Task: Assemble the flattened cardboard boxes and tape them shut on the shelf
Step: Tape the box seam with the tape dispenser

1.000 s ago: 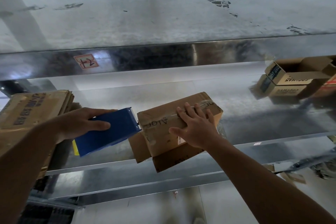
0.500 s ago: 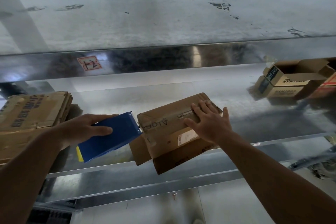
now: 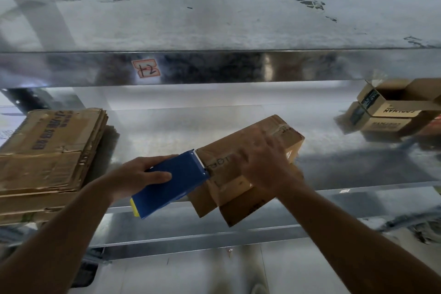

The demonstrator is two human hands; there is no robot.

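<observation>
A small brown cardboard box (image 3: 279,132) lies tilted at the front edge of the metal shelf (image 3: 167,141), its lower flaps hanging over the edge. My left hand (image 3: 140,174) grips a blue tape dispenser (image 3: 171,188), whose toothed end touches the box's left end. My right hand (image 3: 265,164) lies on top of the box with fingers spread flat, blurred by motion. A strip of clear tape runs along the box top.
A stack of flattened cardboard boxes (image 3: 47,150) lies on the shelf at the left. Two assembled boxes (image 3: 391,114) stand stacked at the right, the upper one with open flaps. An upper shelf (image 3: 214,67) with a handwritten label (image 3: 145,68) overhangs.
My right hand slid along the box top, first toward the far right end, now back toward the dispenser. The dispenser stays at the box's left end.
</observation>
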